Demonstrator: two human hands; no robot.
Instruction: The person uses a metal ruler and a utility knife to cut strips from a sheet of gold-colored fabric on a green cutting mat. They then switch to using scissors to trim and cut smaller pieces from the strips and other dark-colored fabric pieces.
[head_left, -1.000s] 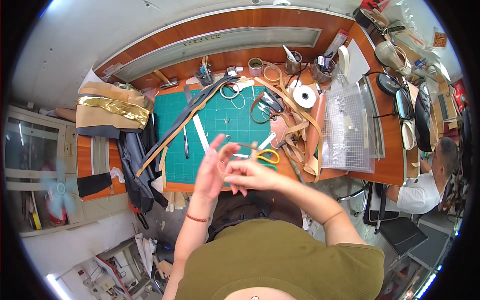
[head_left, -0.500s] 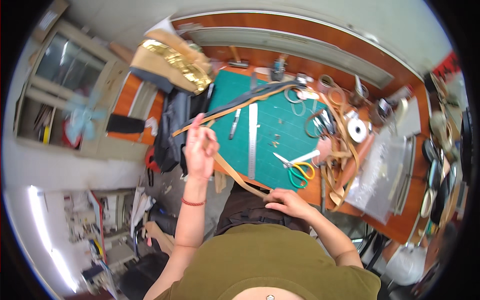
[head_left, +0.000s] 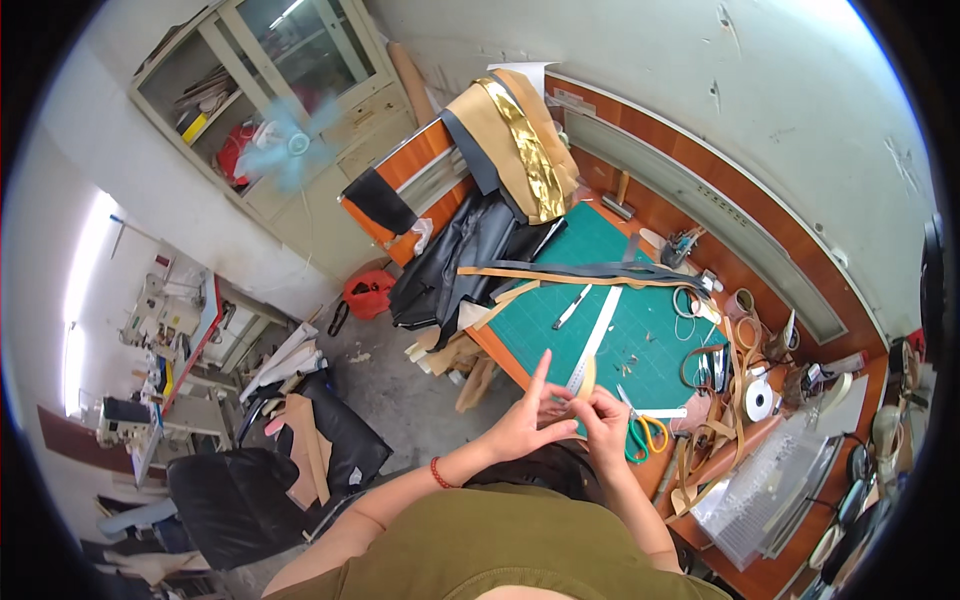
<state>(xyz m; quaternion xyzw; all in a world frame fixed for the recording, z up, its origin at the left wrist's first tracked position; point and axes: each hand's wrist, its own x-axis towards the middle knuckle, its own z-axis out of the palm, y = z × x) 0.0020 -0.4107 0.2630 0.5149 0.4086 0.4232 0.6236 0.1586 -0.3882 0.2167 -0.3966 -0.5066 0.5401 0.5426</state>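
My right hand (head_left: 605, 418) is closed in a pinch on a narrow tan leather strip (head_left: 588, 376), which rises from the fingertips in a short curve. Beside it, my left hand (head_left: 525, 425) has its index finger and thumb stretched apart; the other fingers bend toward the right fingertips and are partly hidden. Both hands hover at the table's front edge, over the lower end of a steel ruler (head_left: 600, 335). Scissors with green and yellow handles (head_left: 645, 440) lie just right of my right hand. A cutter knife (head_left: 572, 307) rests on the green cutting mat (head_left: 655, 335).
Long dark and tan strips (head_left: 590, 272) cross the mat's far side. Black material (head_left: 450, 255) hangs over the table's left end. A white spool (head_left: 760, 400), tape rolls and clear sheets (head_left: 760, 490) crowd the right. A black chair (head_left: 235, 510) stands at lower left.
My view has swung left. My left hand has come down and in beside my right hand. The tan strip, stretched between them before, now stands in a short curve at the right fingertips.
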